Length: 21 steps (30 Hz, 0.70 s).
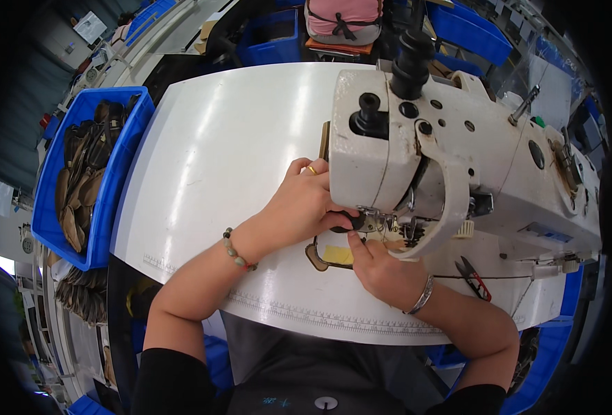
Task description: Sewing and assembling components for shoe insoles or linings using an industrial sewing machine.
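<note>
Left hand (304, 200): fingers curled down, tips on a small dark part (340, 223) at the left side of the needle area, thumb and forefinger apparently closed round it. The sewing machine head hides part of the fingers, so how tight the pinch is cannot be told. A ring shows on one finger, a bead bracelet on the wrist.

Right hand (382, 266): flat, palm down, forefinger stretched toward the far side and pressing on the workpiece (333, 254). No pinch; fingers lie close together and hold nothing, only bear down.

Workpiece: a flat piece with a dark brown rim and a pale yellow face, lying on the white table (236, 152) directly between the two hands. Its far right end runs under the presser foot (392, 225); its near left end sticks out free. Long axis roughly left to right. The right hand touches it; the left hand is just beside and above its far edge.

Outward: sewing machine (458, 152) fills the right of the table. Red-handled snips (473, 275) lie right of the right wrist, near. A blue bin (115, 187) of brown pieces stands well apart on the left.
</note>
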Each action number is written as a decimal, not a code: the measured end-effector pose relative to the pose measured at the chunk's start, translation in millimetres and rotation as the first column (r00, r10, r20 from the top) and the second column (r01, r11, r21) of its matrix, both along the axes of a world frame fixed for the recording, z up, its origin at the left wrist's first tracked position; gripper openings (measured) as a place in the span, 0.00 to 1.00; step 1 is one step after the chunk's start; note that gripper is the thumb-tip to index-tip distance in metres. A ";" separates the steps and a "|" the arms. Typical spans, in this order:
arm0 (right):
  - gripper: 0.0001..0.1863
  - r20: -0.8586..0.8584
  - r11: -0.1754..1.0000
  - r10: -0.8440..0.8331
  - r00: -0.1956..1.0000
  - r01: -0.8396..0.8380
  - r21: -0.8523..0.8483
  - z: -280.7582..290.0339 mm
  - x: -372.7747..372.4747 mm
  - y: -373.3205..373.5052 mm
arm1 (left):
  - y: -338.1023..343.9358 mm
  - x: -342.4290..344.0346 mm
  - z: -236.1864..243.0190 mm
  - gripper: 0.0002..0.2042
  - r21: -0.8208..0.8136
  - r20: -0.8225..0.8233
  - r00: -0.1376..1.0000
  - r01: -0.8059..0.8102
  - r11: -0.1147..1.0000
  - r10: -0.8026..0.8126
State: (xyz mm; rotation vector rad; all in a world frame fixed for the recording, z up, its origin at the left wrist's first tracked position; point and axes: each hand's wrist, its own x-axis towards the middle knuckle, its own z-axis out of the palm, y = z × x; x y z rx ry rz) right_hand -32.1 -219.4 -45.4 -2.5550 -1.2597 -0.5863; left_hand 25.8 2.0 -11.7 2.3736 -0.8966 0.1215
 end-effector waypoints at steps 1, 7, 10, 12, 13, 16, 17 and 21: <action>0.21 -0.002 1.000 -0.001 1.000 0.001 0.000 1.8 1.2 0.0 | 0.6 1.0 0.8 0.10 -0.013 -0.019 1.000 0.005 1.000 -0.005; 0.19 0.032 0.990 -0.054 0.998 0.049 0.130 -6.4 2.7 -6.9 | 2.4 2.5 0.5 0.11 -0.045 -0.093 0.995 0.017 0.999 -0.021; 0.18 -0.047 0.978 -0.148 0.988 0.154 0.141 -0.8 4.3 -9.0 | 2.0 1.9 -0.5 0.11 -0.037 -0.071 0.997 0.016 0.999 -0.018; 0.18 -0.068 0.982 -0.146 0.987 0.153 0.108 -1.4 4.5 -7.8 | 1.9 2.2 -1.7 0.11 -0.051 -0.047 0.999 0.024 0.998 -0.026; 0.18 -0.068 0.983 -0.146 0.987 0.152 0.106 -2.0 4.4 -7.7 | 1.8 2.5 -2.9 0.11 -0.028 -0.035 0.999 0.024 0.999 -0.025; 0.19 -0.032 0.988 -0.126 0.991 0.129 0.090 -5.0 5.6 -5.2 | 2.8 3.2 -4.3 0.11 0.000 0.000 1.000 0.019 1.000 -0.019; 0.20 -0.003 0.993 -0.121 0.993 0.121 0.018 -6.0 5.2 -4.8 | 1.1 3.6 -4.0 0.11 0.007 0.019 1.000 0.024 1.000 -0.024; 0.21 0.042 0.966 -0.069 0.997 0.078 -0.246 11.2 1.7 3.0 | -3.3 -3.3 4.5 0.10 0.050 0.067 0.998 -0.009 0.999 0.006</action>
